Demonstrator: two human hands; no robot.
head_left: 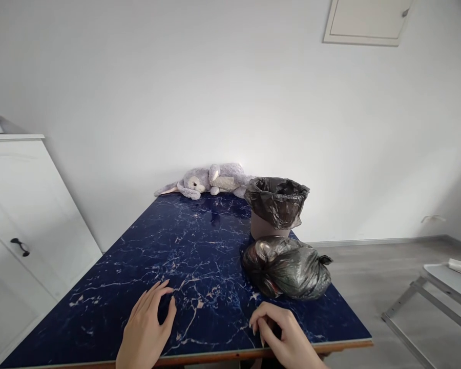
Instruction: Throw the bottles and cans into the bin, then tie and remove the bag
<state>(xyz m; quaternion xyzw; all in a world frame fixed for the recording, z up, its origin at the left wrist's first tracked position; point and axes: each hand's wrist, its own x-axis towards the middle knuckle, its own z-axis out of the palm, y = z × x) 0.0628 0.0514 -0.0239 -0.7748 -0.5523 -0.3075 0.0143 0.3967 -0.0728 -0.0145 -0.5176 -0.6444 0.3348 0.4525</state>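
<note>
My left hand (148, 323) rests at the near edge of a dark blue marble-patterned table (192, 246), open, with its thumb apart from its fingers and nothing in it. Loosely curled, my right hand (278, 330) lies near the same edge, its fingertips close to the thumb and no object visible in it. Just beyond the right hand sits a filled, knotted black garbage bag (292, 269), not touched by either hand. Behind that bag stands a trash bin (267, 228), its rim covered by a black bin liner (278, 202) folded over the outside.
A grey plush rabbit (215, 179) lies on its side at the table's far end, against the white wall. To the left is a white cabinet (26, 215) with a black handle. A grey-framed folding stand (441, 292) is on the floor at right.
</note>
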